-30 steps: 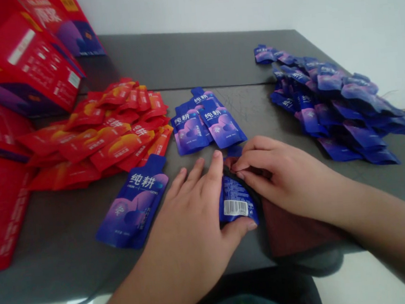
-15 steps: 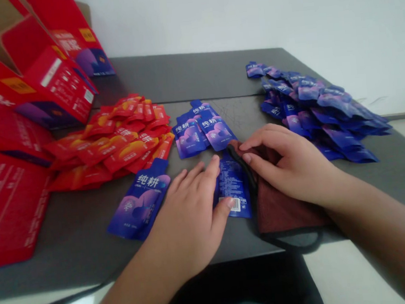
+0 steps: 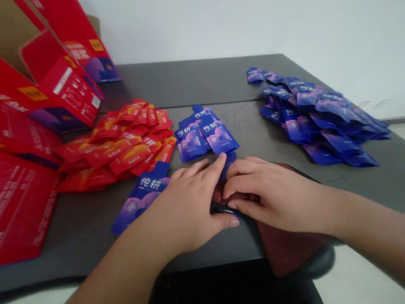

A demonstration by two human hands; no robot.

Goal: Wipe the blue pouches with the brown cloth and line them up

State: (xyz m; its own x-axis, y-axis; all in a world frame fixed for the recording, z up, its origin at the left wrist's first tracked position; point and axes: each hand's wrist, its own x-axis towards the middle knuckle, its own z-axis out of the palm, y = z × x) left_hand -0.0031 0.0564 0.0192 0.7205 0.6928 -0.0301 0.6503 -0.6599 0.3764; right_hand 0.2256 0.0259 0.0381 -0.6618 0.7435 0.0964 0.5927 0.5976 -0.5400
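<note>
Our left hand (image 3: 187,203) and our right hand (image 3: 273,198) are bent down low, side by side and very close. Our bare left arm (image 3: 105,260) and right arm (image 3: 379,221) reach in from both sides.

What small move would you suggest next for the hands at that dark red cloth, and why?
I'd probably slide the blue sachet a little further into the dark red cloth, with the right hand holding its black edge back. Both that hand and the left hand meet at the edge, and only the sachet's tip shows beyond them.
</note>
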